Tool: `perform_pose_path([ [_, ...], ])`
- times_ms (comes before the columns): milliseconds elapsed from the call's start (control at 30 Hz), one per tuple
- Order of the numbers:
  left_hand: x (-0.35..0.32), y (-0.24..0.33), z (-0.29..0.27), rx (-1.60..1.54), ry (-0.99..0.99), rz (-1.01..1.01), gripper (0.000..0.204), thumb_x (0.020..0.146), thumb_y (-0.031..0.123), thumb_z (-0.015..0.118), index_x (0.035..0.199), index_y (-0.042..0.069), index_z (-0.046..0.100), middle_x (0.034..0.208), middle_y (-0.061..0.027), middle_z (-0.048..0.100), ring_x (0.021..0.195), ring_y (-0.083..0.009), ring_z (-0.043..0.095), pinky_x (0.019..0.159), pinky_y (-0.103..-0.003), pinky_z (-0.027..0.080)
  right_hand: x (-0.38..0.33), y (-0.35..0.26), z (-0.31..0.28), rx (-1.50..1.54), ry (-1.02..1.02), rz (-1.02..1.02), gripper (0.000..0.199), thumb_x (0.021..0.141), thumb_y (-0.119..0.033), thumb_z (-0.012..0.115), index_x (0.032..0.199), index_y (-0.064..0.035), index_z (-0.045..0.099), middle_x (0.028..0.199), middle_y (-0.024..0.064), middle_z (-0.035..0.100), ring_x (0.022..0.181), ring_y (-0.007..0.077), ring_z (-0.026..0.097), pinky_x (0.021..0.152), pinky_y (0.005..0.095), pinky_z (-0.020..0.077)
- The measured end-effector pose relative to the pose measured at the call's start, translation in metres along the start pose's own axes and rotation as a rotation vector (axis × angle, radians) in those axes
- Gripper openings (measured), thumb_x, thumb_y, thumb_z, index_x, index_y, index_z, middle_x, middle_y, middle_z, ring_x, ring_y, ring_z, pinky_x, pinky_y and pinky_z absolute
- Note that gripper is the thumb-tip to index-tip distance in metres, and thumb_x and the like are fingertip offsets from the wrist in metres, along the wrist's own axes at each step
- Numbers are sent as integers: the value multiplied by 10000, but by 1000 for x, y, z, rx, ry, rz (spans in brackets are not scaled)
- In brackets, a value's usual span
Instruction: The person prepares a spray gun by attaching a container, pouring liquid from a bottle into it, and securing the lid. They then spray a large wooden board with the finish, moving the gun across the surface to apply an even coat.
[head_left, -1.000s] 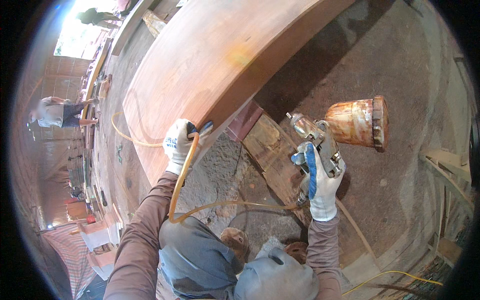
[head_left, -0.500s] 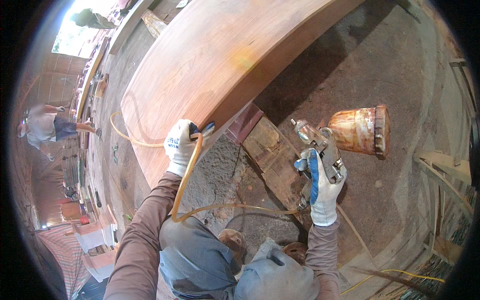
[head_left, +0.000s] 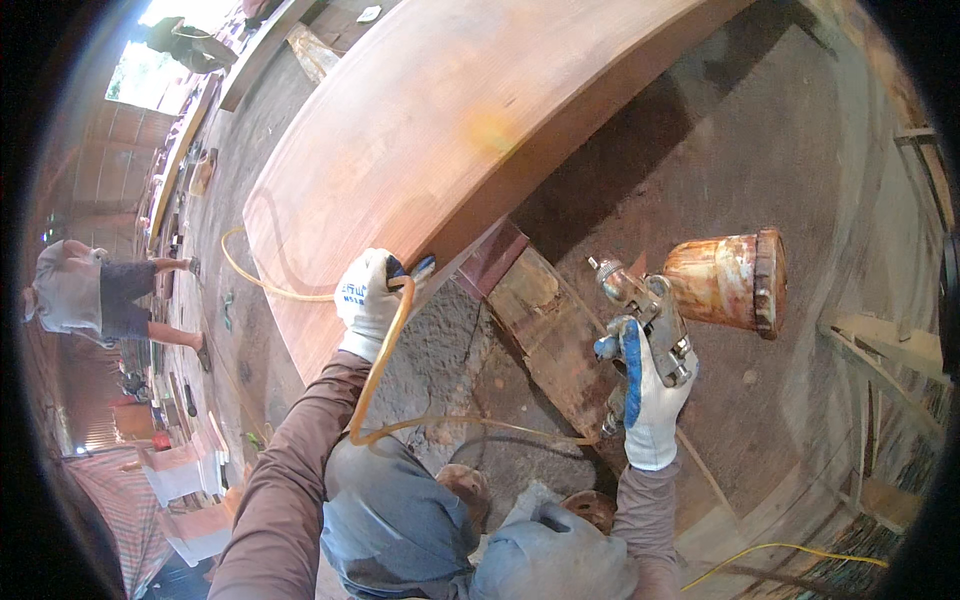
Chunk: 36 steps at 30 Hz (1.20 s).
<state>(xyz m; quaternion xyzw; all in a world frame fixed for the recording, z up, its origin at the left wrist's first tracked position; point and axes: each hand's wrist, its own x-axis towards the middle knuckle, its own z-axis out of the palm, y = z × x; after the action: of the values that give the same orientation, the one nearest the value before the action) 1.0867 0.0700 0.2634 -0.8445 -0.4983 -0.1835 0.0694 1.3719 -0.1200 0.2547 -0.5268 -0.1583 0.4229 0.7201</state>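
Observation:
A wide wooden slab [head_left: 400,130] with pinkish-brown grain stretches from the left middle to the top. At its near corner is my left hand [head_left: 372,298] in a white and blue glove, closed around a yellowish air hose [head_left: 372,385]. That hose loops down past my knee and runs right to the spray gun's handle. My right hand [head_left: 655,400], gloved the same way, grips a metal spray gun [head_left: 640,300]. A stained paint cup [head_left: 722,283] is fixed to the gun and points right. The nozzle faces up and left, apart from the slab.
Under the slab's near end lies a worn wooden plank [head_left: 550,310]. Timber pieces [head_left: 890,345] stand at the right edge, and a yellow cord [head_left: 790,548] lies at lower right. Another person [head_left: 110,295] walks at far left. Stacked boards [head_left: 190,490] are at lower left.
My right hand and the spray gun have shifted slightly right and down in the picture. My left hand keeps its hold on the hose. The person at far left has changed stride and position.

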Motion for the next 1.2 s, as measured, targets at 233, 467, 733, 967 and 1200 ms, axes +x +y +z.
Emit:
perform_pose_path([
  [233, 3, 7, -10, -37, -39, -12, 212, 708, 150, 741, 794, 112, 551, 758, -103, 580, 736, -330, 611, 615, -427, 465, -3, -50, 20, -87, -51, -29, 185, 970, -59, 653, 1141, 12, 648, 903, 95, 708, 726, 151, 679, 654, 302, 574],
  [467, 4, 8, -14, -43, -81, -35, 222, 718, 197, 739, 776, 104, 546, 755, -110, 580, 718, -341, 608, 623, -440, 474, -7, -63, 22, -201, -32, -17, 182, 971, -74, 658, 1132, 9, 650, 897, 85, 709, 718, 142, 680, 652, 290, 578],
  [733, 33, 4, -31, -71, -352, -67, 401, 756, 455, 781, 785, 97, 602, 808, -123, 653, 795, -333, 662, 672, -443, 512, -6, -89, 47, -308, 5, -59, 181, 972, -107, 665, 1120, -2, 670, 881, 76, 711, 710, 140, 681, 626, 286, 553],
  [967, 46, -3, -28, -131, -434, -57, 348, 744, 412, 776, 784, 112, 603, 816, -113, 647, 816, -333, 660, 682, -445, 517, 2, -149, 99, -494, -72, -27, 203, 967, -148, 680, 1100, 6, 686, 865, 77, 710, 695, 132, 673, 617, 264, 519],
  [1200, 47, -6, -26, -166, -491, -66, 389, 717, 465, 793, 837, 140, 617, 852, -84, 645, 865, -307, 667, 717, -448, 534, -9, -173, 112, -690, -26, 35, 224, 964, -173, 690, 1096, 8, 691, 848, 73, 712, 689, 123, 666, 594, 247, 480],
])
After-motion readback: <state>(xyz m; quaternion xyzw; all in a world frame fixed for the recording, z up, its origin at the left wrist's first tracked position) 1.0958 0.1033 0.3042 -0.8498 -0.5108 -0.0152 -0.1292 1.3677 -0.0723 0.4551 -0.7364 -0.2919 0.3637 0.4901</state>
